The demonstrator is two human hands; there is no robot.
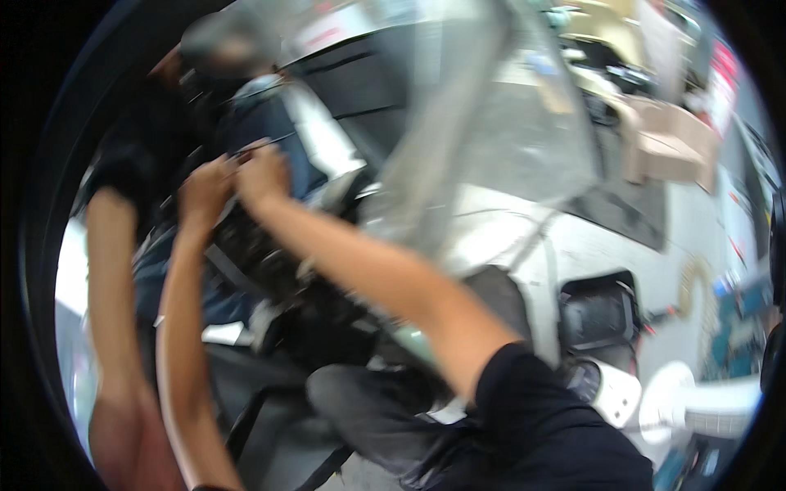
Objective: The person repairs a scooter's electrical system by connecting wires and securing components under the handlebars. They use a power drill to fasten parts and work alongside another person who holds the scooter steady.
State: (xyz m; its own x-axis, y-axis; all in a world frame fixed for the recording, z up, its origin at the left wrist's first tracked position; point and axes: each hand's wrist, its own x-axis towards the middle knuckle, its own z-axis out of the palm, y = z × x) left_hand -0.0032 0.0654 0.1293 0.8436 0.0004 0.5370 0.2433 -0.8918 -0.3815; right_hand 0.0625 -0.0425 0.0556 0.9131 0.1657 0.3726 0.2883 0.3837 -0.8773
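My left hand (206, 190) and my right hand (264, 176) are side by side, almost touching, both closed with the fingers pinched. A thin dark strand shows by the right fingertips; motion blur hides what either hand grips. Below them lies a tangle of dark machine parts (307, 307), too blurred to name. Just beyond my right hand is a dark blue panel (299, 147) with a white strip (319, 131) beside it. At far left, another person's bare arm (115, 286) comes down from a black sleeve, close alongside my left forearm.
A clear plastic sheet (442, 139) hangs right of my hands. On the pale floor to the right stand a black tray (602, 315), a white round-based appliance (696, 401) and a beige chair (667, 147). A cable (532, 237) crosses the floor. My bent knee (360, 401) is below.
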